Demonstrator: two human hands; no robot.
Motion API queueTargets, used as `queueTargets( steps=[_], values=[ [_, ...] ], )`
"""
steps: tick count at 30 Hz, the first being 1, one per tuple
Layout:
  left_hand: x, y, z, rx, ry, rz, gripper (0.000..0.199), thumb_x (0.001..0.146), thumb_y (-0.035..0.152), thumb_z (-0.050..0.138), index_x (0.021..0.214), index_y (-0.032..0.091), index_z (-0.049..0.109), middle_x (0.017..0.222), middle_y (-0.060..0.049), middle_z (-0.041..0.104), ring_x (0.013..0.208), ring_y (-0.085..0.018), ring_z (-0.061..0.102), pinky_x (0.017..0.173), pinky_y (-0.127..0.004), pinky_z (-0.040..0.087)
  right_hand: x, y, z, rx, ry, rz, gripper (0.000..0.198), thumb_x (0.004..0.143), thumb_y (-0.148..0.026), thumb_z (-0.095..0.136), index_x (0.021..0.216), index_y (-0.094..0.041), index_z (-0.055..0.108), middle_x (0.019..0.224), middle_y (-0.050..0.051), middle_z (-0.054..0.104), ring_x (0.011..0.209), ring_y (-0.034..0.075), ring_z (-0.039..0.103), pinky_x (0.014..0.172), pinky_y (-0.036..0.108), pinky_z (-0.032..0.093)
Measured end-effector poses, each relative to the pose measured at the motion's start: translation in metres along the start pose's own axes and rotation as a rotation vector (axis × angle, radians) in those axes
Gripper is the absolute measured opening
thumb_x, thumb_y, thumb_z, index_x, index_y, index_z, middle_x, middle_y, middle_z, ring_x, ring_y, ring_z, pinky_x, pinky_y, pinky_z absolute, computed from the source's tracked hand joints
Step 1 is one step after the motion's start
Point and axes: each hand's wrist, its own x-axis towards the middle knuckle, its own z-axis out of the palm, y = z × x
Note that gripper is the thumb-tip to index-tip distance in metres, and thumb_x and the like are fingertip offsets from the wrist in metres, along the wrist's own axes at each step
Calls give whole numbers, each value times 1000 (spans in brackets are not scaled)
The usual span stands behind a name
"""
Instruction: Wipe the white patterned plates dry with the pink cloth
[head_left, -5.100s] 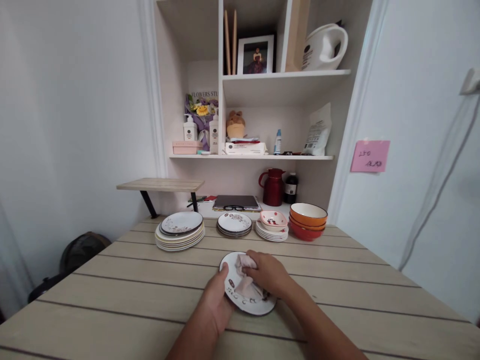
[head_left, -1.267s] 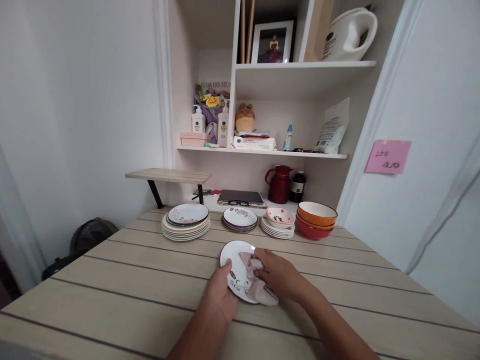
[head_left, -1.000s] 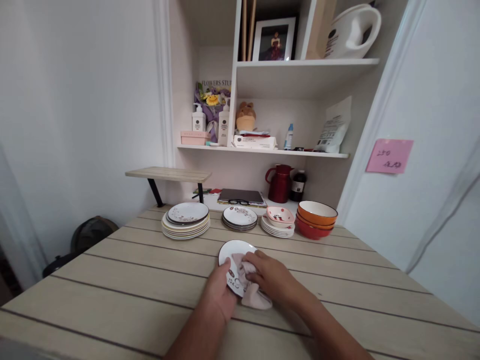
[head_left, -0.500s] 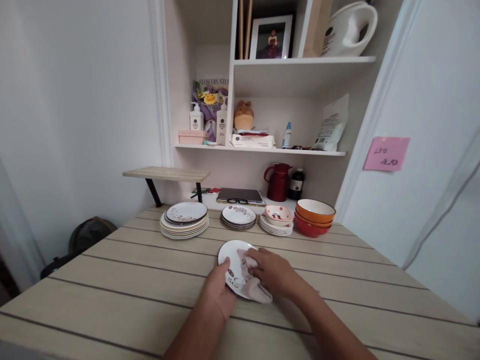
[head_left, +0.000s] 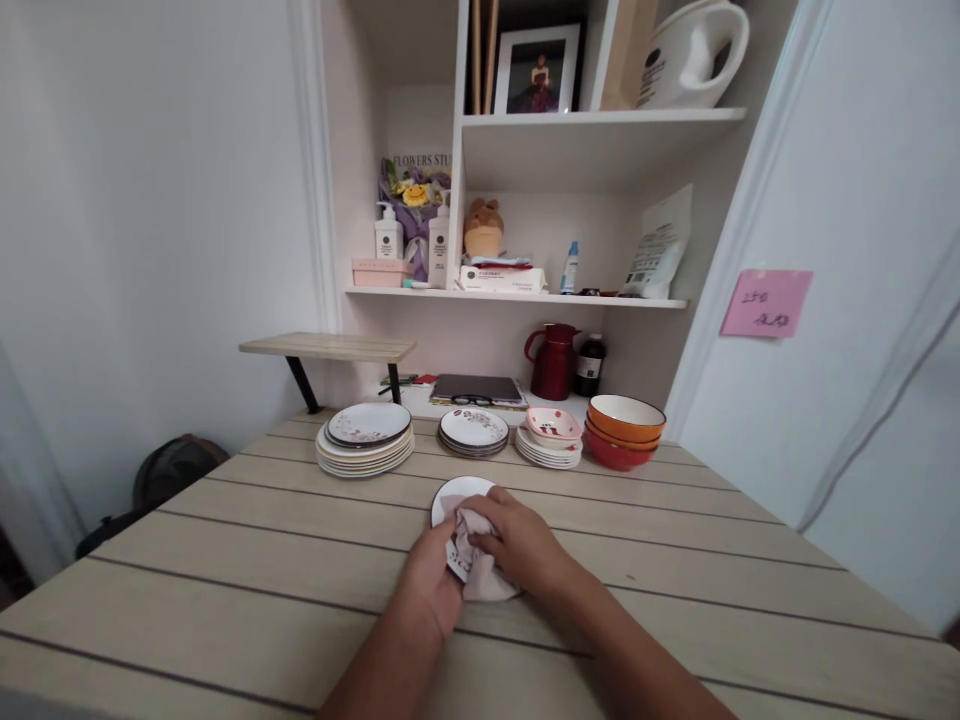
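A white plate [head_left: 457,490] with a dark rim and brown pattern is held low over the near middle of the table. My left hand [head_left: 433,572] grips its left edge, thumb on top and the other fingers hidden beneath. Bunched in my right hand [head_left: 523,540] is a pale pink cloth [head_left: 480,570], pressed on the plate's face close to my left thumb. Cloth and fingers cover much of the plate, and a loose end of the cloth hangs over its near right edge.
Along the table's [head_left: 225,560] far side stand a large plate stack [head_left: 365,455], a smaller plate stack [head_left: 473,432], small dishes with a square bowl [head_left: 553,425] on top, and stacked orange and red bowls [head_left: 624,435]. Behind are a red jug [head_left: 553,362] and a small raised shelf [head_left: 326,346].
My right hand has slid the cloth leftward across the plate, up to my left thumb. My left hand keeps its hold on the rim. The whole view has shifted slightly.
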Motion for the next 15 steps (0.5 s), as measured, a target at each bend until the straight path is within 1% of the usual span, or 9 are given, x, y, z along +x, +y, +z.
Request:
queueTargets(
  steps=[3,6,8,11,13,15],
  values=[
    [-2,0,1,0,19,16,33,84,15,53,116,10,57,92,-13,72,78,-22,69,77,-36,53,4,8,-4,-79,29,113,34,82,-25,52,116,-29,58,106,4,56,92,17,57,79,26,38],
    [-4,1,1,12,2,-13,37,84,15,52,121,7,54,99,-16,70,86,-26,68,81,-39,51,2,15,-15,-122,-16,159,31,81,-24,52,111,-25,60,105,6,59,91,18,58,77,26,37],
    [-6,1,1,19,-7,-47,38,85,17,51,122,6,54,101,-18,70,89,-27,68,83,-40,50,-5,17,-22,-127,-76,129,31,79,-23,53,109,-25,61,105,6,62,92,19,58,78,27,37],
    [-6,2,1,45,11,-70,37,86,19,50,119,3,55,97,-19,70,88,-28,68,81,-39,51,-16,14,-29,-116,-162,42,31,75,-22,57,106,-26,61,104,4,64,94,21,58,77,28,37],
    [-6,2,1,58,18,-63,35,87,19,50,116,2,56,93,-18,71,84,-26,68,78,-37,52,-20,8,-28,-96,-180,-17,30,74,-22,57,103,-26,61,104,4,64,94,21,57,77,28,37],
    [-5,1,1,66,22,-45,32,87,20,50,112,2,58,88,-17,71,76,-24,69,73,-35,52,-21,1,-24,-63,-163,-54,31,74,-21,57,105,-26,61,104,4,63,94,20,56,79,27,37]
  ],
)
